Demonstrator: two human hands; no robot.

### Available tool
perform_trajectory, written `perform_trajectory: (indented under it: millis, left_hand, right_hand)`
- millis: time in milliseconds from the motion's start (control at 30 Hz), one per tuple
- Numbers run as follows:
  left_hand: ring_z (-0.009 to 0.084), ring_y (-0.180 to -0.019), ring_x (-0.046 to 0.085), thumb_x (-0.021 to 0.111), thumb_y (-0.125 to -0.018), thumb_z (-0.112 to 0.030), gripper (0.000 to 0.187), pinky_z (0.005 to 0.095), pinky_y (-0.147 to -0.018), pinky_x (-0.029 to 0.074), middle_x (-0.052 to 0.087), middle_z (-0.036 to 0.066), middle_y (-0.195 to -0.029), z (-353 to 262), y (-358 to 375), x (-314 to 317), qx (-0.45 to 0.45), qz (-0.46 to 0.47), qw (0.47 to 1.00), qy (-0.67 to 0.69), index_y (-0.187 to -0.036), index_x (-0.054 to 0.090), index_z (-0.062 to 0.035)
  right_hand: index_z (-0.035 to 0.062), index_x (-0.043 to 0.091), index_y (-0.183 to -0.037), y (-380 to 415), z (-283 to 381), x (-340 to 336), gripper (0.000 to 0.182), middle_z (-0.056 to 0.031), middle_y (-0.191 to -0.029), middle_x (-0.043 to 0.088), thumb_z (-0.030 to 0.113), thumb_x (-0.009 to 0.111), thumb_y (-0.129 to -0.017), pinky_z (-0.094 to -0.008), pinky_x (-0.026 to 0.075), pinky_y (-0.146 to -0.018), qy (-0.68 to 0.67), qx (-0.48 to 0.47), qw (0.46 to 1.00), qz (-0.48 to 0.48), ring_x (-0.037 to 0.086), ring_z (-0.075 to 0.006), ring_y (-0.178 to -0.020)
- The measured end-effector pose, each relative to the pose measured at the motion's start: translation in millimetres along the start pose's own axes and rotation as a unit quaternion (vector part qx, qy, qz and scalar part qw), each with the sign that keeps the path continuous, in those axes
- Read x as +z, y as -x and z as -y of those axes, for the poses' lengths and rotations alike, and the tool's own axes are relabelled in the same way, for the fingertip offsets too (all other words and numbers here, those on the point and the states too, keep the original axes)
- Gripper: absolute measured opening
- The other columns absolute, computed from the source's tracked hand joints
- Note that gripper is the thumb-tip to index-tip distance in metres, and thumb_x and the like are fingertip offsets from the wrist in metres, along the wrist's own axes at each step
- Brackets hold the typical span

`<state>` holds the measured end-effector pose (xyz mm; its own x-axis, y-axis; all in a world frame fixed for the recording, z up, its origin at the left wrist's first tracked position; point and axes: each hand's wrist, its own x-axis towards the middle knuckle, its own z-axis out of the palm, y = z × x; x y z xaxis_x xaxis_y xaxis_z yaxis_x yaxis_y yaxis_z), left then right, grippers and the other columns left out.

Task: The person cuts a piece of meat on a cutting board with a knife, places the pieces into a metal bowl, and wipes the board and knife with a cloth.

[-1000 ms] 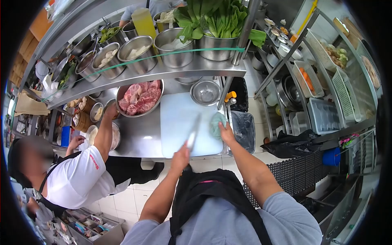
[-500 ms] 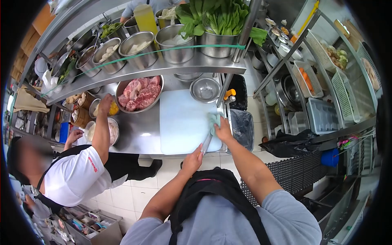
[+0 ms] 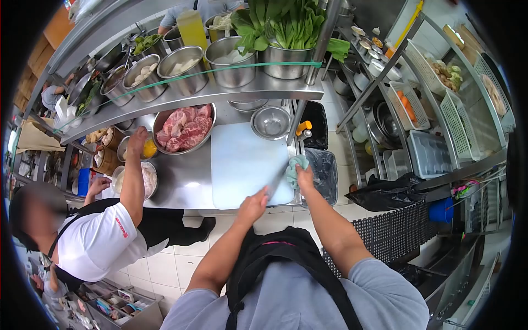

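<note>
My left hand (image 3: pixel 254 205) is closed around the handle of a knife (image 3: pixel 276 184), whose blade points up and to the right over the near right part of a white cutting board (image 3: pixel 242 159). Motion smears the blade. In my right hand (image 3: pixel 304 179) is a bunched pale green cloth (image 3: pixel 296 166), just past the board's right edge and apart from the blade. An empty metal bowl (image 3: pixel 271 122) rests at the board's far right corner. Left of the board stands a large metal bowl (image 3: pixel 213 132) of raw red meat (image 3: pixel 184 129).
A co-worker in a white shirt (image 3: pixel 102 239) reaches over bowls at the left. Overhead, a steel shelf (image 3: pixel 192 99) carries metal pots and leafy greens (image 3: pixel 286 25). Black-lined bins (image 3: pixel 320 179) stand right of the counter, before a rack with baskets (image 3: pixel 404 104).
The cloth has come off the blade and moved right with my right hand. My left hand has shifted slightly left with the knife.
</note>
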<state>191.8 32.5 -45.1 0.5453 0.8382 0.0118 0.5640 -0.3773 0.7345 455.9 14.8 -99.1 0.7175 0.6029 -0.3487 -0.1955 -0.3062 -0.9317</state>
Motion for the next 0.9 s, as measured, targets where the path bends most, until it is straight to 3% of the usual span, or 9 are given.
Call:
perform_trajectory:
  millis: [167,233,367,500,567,667,700,767,900]
  left_hand:
    - [0.0377,-0.081,0.069,0.062,-0.095,-0.016,0.059,0.0519,-0.071,0.057,0.067,0.020,-0.099,-49.4,10.1,-29.6,-0.009,0.084,0.987,-0.134,-0.151,0.049,-0.0291]
    - [0.0351,-0.082,0.068,0.063,-0.092,-0.013,0.066,0.0504,-0.070,0.056,0.063,0.017,-0.099,-53.8,6.3,-20.1,0.037,0.085,0.981,-0.168,-0.153,0.047,-0.0305]
    - [0.0320,-0.088,0.066,0.066,-0.083,-0.006,0.077,0.0472,-0.073,0.055,0.056,0.014,-0.104,-67.7,1.3,-22.7,0.152,0.052,0.963,-0.214,-0.153,0.046,-0.0315]
    - [0.0322,-0.081,0.065,0.063,-0.083,-0.003,0.071,0.0449,-0.068,0.055,0.057,0.013,-0.095,-54.2,18.9,-54.9,0.163,0.056,0.949,-0.263,-0.148,0.054,-0.0291]
    - [0.0344,-0.085,0.066,0.066,-0.084,-0.005,0.075,0.0452,-0.073,0.054,0.059,0.014,-0.098,-31.6,35.8,-80.5,0.074,0.117,0.964,-0.226,-0.152,0.048,-0.0299]
    - [0.0396,-0.085,0.067,0.062,-0.093,-0.011,0.065,0.0488,-0.074,0.055,0.065,0.018,-0.094,11.8,59.2,-109.6,0.022,0.001,0.994,-0.106,-0.154,0.046,-0.0263]
    - [0.0396,-0.085,0.067,0.062,-0.093,-0.011,0.065,0.0488,-0.074,0.055,0.065,0.018,-0.094,21.4,57.5,-115.1,0.021,0.001,0.994,-0.109,-0.154,0.046,-0.0263]
    - [0.0443,-0.084,0.068,0.058,-0.100,-0.017,0.057,0.0533,-0.075,0.054,0.068,0.024,-0.089,39.6,51.6,-118.5,-0.088,-0.068,0.993,-0.048,-0.155,0.043,-0.0229]
    - [0.0493,-0.084,0.068,0.056,-0.103,-0.025,0.056,0.0553,-0.074,0.053,0.070,0.028,-0.089,91.4,27.5,-77.3,-0.124,-0.097,0.986,-0.054,-0.156,0.040,-0.0210]
  right_hand:
    - [0.0052,0.062,-0.125,24.0,44.1,-14.0,0.033,-0.0072,-0.105,0.069,0.028,0.064,-0.101,-0.0359,0.056,-0.075,-0.210,0.093,0.973,-0.015,0.069,-0.0191,-0.088]
    - [0.0070,0.063,-0.122,37.7,49.8,-10.8,0.031,-0.0058,-0.104,0.070,0.031,0.065,-0.101,-0.0353,0.057,-0.073,-0.246,0.124,0.955,0.111,0.070,-0.0189,-0.087]
    - [0.0065,0.067,-0.112,33.8,60.8,7.8,0.025,-0.0061,-0.094,0.071,0.023,0.071,-0.094,-0.0344,0.056,-0.064,-0.231,0.130,0.964,0.016,0.070,-0.0184,-0.079]
    - [0.0040,0.070,-0.103,8.4,52.6,6.9,0.018,-0.0071,-0.087,0.072,0.015,0.074,-0.089,-0.0343,0.053,-0.054,-0.219,0.113,0.967,-0.062,0.069,-0.0200,-0.066]
    - [0.0031,0.070,-0.101,-17.6,36.3,2.8,0.018,-0.0076,-0.086,0.072,0.015,0.075,-0.088,-0.0352,0.052,-0.052,-0.198,0.090,0.971,-0.098,0.069,-0.0203,-0.064]
    - [0.0015,0.071,-0.108,-22.2,51.4,1.4,0.028,-0.0128,-0.093,0.073,0.021,0.074,-0.088,-0.0437,0.057,-0.072,0.144,-0.089,0.984,-0.051,0.073,-0.0290,-0.082]
    - [0.0015,0.071,-0.108,-13.5,68.8,9.3,0.028,-0.0128,-0.093,0.073,0.021,0.074,-0.088,-0.0437,0.057,-0.072,0.142,-0.089,0.985,-0.049,0.073,-0.0290,-0.082]
    - [-0.0005,0.067,-0.119,-9.8,89.2,27.5,0.042,-0.0194,-0.118,0.067,0.030,0.070,-0.091,-0.0506,0.052,-0.093,0.375,-0.236,0.895,0.049,0.066,-0.0384,-0.109]
    - [0.0026,0.057,-0.135,-31.4,69.7,68.0,0.055,-0.0197,-0.141,0.050,0.036,0.065,-0.093,-0.0553,0.047,-0.102,0.479,-0.184,0.857,0.052,0.051,-0.0430,-0.128]
